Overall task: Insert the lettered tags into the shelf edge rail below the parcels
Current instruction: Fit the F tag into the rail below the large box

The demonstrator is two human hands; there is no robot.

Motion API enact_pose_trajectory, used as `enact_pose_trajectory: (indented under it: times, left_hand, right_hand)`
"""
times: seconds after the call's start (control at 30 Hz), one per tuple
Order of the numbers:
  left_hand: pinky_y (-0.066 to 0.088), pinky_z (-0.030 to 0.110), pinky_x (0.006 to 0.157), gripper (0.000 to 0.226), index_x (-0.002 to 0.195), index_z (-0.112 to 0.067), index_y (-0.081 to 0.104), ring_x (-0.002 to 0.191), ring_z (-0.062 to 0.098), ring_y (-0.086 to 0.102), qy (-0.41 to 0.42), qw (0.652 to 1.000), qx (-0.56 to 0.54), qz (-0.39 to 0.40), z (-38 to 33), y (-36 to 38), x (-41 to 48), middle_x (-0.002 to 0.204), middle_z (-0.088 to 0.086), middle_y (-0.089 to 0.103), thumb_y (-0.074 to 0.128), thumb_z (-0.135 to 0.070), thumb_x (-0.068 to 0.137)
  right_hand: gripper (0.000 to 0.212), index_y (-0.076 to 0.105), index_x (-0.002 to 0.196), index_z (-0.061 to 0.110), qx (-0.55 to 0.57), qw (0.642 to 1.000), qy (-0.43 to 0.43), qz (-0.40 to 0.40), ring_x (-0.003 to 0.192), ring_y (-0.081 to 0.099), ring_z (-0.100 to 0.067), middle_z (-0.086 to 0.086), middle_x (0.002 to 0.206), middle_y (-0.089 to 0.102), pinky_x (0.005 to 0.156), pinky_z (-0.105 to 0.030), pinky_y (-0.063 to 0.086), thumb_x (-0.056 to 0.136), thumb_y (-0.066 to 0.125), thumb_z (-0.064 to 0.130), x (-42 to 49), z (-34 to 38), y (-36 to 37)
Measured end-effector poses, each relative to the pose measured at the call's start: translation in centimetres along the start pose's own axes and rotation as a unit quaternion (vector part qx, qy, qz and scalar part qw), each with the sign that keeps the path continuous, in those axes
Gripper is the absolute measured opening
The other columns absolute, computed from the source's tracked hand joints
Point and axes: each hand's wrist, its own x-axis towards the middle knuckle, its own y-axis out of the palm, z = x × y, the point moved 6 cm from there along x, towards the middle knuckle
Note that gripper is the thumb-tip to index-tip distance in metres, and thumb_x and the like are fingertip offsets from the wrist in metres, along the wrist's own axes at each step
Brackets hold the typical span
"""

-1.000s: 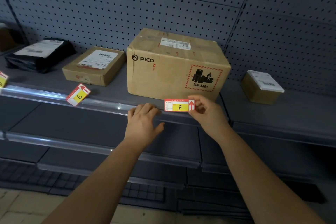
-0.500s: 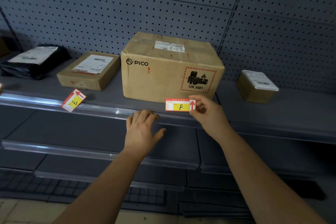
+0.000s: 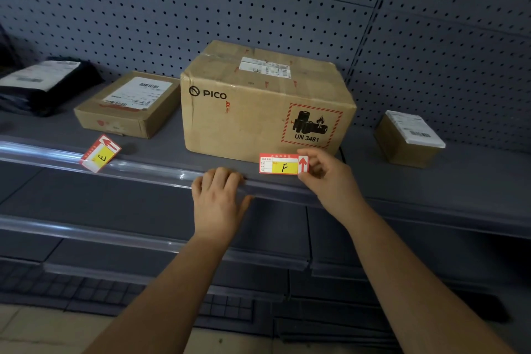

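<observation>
My right hand pinches the right end of a red and yellow tag lettered F, held level just above the clear shelf edge rail and in front of the big PICO parcel. My left hand rests on the rail left of the tag, fingers hooked over its top edge. A second tag lettered E sits tilted in the rail further left, below a flat brown parcel.
A black bagged parcel lies at the far left and a small brown box at the right of the grey shelf. Pegboard backs the shelf. Lower shelves with their own rails jut out beneath my arms.
The view has shifted a little; both hands stay almost still, with the F tag held in the same spot above the rail.
</observation>
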Motion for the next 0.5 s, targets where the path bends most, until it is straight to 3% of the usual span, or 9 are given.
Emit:
enact_pose_trajectory:
  times: [0.2, 0.4, 0.5]
  left_hand:
    - [0.035, 0.039, 0.089, 0.035, 0.093, -0.019, 0.059, 0.092, 0.023, 0.049, 0.007, 1.0, 0.006, 0.016, 0.0, -0.4, 0.3, 0.096, 0.002, 0.053, 0.077, -0.037, 0.069]
    - [0.035, 0.038, 0.087, 0.038, 0.092, -0.021, 0.059, 0.09, 0.022, 0.049, 0.02, 0.998, -0.007, 0.056, 0.2, -1.2, 0.1, 0.095, -0.001, 0.053, 0.077, -0.043, 0.067]
    - [0.033, 0.035, 0.089, 0.039, 0.096, -0.023, 0.059, 0.095, 0.02, 0.049, 0.02, 0.996, -0.01, 0.084, 0.4, -1.3, 0.0, 0.099, -0.003, 0.053, 0.073, -0.048, 0.07]
  right_hand:
    - [0.037, 0.062, 0.112, 0.037, -0.002, 1.0, -0.016, 0.011, 0.087, 0.058, -0.005, 0.006, 0.093, 0.061, 0.079, -0.017, 0.049, 0.088, 0.066, 0.009, 0.0, 0.8, 0.6]
    - [0.037, 0.061, 0.121, 0.03, -0.085, 0.995, -0.052, 0.027, 0.088, 0.053, 0.009, 0.019, 0.1, 0.058, 0.074, -0.002, 0.04, 0.091, 0.061, 0.008, -0.6, 1.6, 1.2]
    - [0.037, 0.06, 0.125, 0.025, -0.126, 0.988, -0.076, 0.042, 0.094, 0.051, 0.006, 0.014, 0.11, 0.058, 0.079, -0.002, 0.037, 0.093, 0.057, 0.007, -0.7, 2.0, 1.8]
